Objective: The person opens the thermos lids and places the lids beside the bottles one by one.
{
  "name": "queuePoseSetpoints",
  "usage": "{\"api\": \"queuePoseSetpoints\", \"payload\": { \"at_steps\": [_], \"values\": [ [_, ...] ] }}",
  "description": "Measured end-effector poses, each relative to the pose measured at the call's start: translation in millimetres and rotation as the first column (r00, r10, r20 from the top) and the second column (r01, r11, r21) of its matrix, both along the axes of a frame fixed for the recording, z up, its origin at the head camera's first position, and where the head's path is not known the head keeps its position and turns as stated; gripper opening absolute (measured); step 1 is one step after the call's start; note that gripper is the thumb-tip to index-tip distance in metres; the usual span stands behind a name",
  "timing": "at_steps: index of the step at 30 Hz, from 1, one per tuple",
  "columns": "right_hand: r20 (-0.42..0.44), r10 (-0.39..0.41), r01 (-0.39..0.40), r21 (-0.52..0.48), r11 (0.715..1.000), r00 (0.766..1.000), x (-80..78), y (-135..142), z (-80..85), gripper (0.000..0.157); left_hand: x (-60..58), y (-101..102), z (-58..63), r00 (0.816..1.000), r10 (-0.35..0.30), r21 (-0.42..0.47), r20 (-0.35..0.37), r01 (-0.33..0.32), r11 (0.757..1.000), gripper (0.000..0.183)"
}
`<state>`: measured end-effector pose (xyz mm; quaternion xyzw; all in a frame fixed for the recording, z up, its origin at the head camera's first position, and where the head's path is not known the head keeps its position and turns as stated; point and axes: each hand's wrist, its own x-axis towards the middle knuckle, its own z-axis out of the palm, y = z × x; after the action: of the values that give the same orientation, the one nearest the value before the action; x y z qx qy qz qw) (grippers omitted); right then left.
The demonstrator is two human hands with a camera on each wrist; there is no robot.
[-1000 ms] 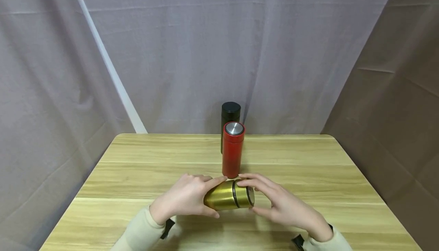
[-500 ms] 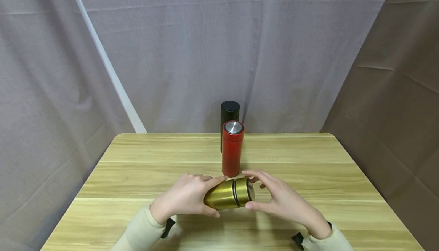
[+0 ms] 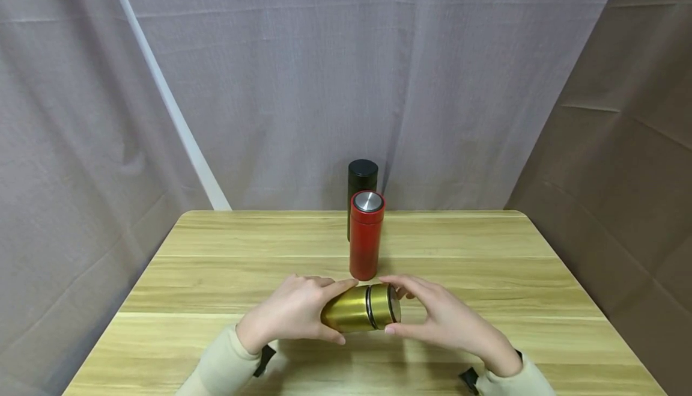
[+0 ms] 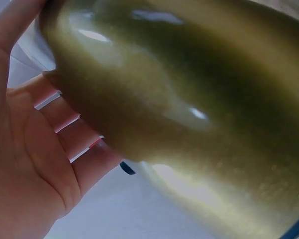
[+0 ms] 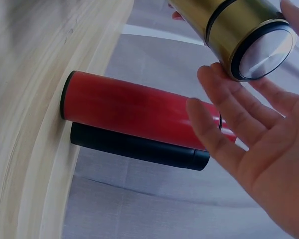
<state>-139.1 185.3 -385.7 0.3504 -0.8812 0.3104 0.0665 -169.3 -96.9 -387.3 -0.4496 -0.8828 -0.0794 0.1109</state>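
Note:
My left hand (image 3: 303, 309) grips the body of a gold thermos (image 3: 346, 312), fingers on its far side and thumb on the near side. The thermos is held tilted, nearly sideways, above the table, its lid pointing right. In the left wrist view the gold body (image 4: 179, 99) fills most of the picture. Around the lid (image 5: 259, 37), with its silver end disc and dark ring, my right hand (image 3: 438, 315) spreads its thumb and fingers loosely. Some right fingertips are at the lid's edge, while one finger stands apart. Whether they press on it is unclear.
A red thermos (image 3: 366, 246) with a silver-topped lid stands upright just beyond the gold one. Right behind it a black thermos (image 3: 363, 170) stands partly hidden. The wood-patterned table (image 3: 243, 240) ends at grey curtains (image 3: 297, 95) at the back and sides.
The right hand's fingers have come off the top of the lid, drawn back, then moved slightly in again around it. The left hand and thermos have barely moved.

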Motion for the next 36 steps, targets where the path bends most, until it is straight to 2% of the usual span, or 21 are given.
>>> {"api": "queuePoseSetpoints", "payload": {
  "at_steps": [7, 12, 15, 21, 24, 28, 36],
  "values": [
    [0.002, 0.085, -0.085, -0.024, 0.996, 0.996, -2.1, -0.1, -0.9, 0.070, -0.4, -1.6, -1.2, 1.000, 0.008, -0.005, 0.020, -0.008, 1.000, 0.091],
    [-0.052, 0.133, -0.134, -0.023, 0.991, 0.990, -3.2, -1.6, -1.4, 0.072, -1.0, -2.0, -2.7, 1.000, 0.005, -0.007, 0.024, -0.005, 1.000, 0.091],
    [-0.044, 0.105, -0.106, -0.015, 0.994, 0.993, -2.4, -2.3, -2.4, 0.070, -1.4, -2.4, -3.8, 1.000, 0.004, -0.009, 0.030, -0.004, 1.000, 0.092],
    [0.080, -0.015, 0.016, -0.018, 1.000, 0.997, -2.3, -2.4, -3.6, 0.071, -1.6, -1.1, -5.0, 0.999, 0.001, -0.016, 0.036, 0.000, 1.000, 0.092],
    [0.105, -0.023, 0.024, -0.014, 1.000, 0.994, -3.6, -2.5, -4.9, 0.065, -1.4, -0.6, -5.9, 1.000, -0.001, -0.019, 0.031, 0.001, 1.000, 0.092],
    [0.078, 0.008, -0.007, -0.015, 1.000, 0.997, -4.0, -2.0, -6.8, 0.060, -2.4, -0.4, -8.1, 0.999, 0.005, -0.017, 0.033, -0.004, 1.000, 0.092],
    [0.033, 0.115, -0.115, -0.024, 0.993, 0.993, -5.9, 0.1, -4.7, 0.063, -4.4, 0.1, -10.6, 0.999, 0.000, -0.012, 0.040, 0.001, 1.000, 0.092]
  ]
}}
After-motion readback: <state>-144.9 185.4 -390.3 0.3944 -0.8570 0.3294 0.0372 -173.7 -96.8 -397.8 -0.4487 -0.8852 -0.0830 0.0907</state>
